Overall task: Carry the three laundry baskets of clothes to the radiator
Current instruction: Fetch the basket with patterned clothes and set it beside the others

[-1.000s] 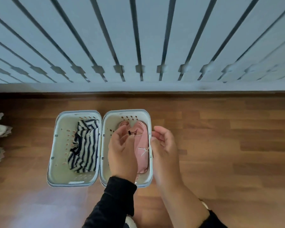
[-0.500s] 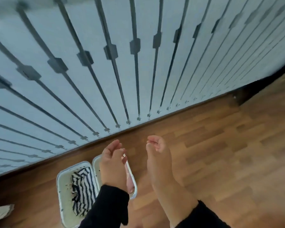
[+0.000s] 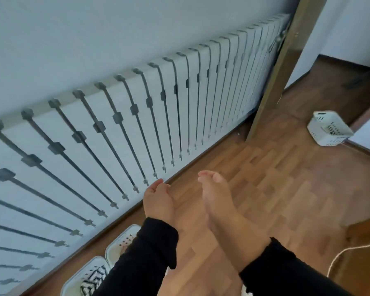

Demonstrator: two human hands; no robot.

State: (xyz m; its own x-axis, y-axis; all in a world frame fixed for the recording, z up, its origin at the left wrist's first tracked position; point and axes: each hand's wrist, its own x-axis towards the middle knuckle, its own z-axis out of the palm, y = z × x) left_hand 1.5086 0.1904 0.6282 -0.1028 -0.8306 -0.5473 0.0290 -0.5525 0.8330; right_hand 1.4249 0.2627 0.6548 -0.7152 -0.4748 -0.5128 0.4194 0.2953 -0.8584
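Two white laundry baskets stand side by side on the floor by the long white radiator [image 3: 179,99]. The basket with the striped garment [image 3: 79,274] is at the bottom left; the second basket [image 3: 118,244] is partly hidden by my left sleeve. A third white basket [image 3: 327,129] sits far off at the right, past a door frame. My left hand [image 3: 157,201] and my right hand [image 3: 217,195] hang in the air over the floor, fingers loosely curled, holding nothing.
A wooden door frame [image 3: 273,77] stands between the radiator's end and the far basket. A white cord [image 3: 350,253] loops on the wooden floor at the lower right. Bare floor stretches from my hands toward the doorway.
My hands have come away from the basket with the pink garment and hold nothing. The view has swung up and to the right, bringing the doorway and the third basket into sight.
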